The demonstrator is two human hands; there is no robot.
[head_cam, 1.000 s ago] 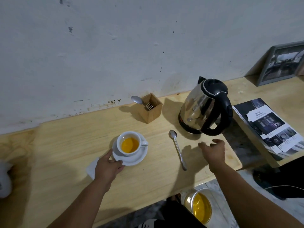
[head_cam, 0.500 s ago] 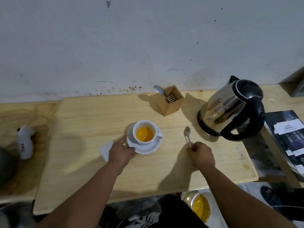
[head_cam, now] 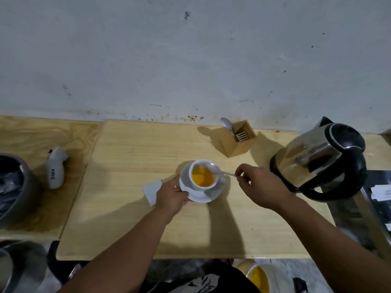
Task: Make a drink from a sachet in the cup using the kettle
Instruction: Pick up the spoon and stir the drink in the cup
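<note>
A white cup holding orange liquid stands on a white saucer in the middle of the wooden table. My left hand grips the saucer's left rim. A torn white sachet lies flat just left of that hand, partly under it. My right hand pinches the handle of a metal spoon, whose bowl is over the cup's right rim. The steel kettle with a black lid and handle stands at the right.
A wooden cutlery box with a spoon and a fork stands behind the cup by the wall. A white bottle and a dark pot sit at the left. A yellow bowl is below the table's front edge.
My right hand closed on the spoon that lay on the table, lifted it and carried it left to the cup. My left hand stayed on the saucer. The camera view shifted left.
</note>
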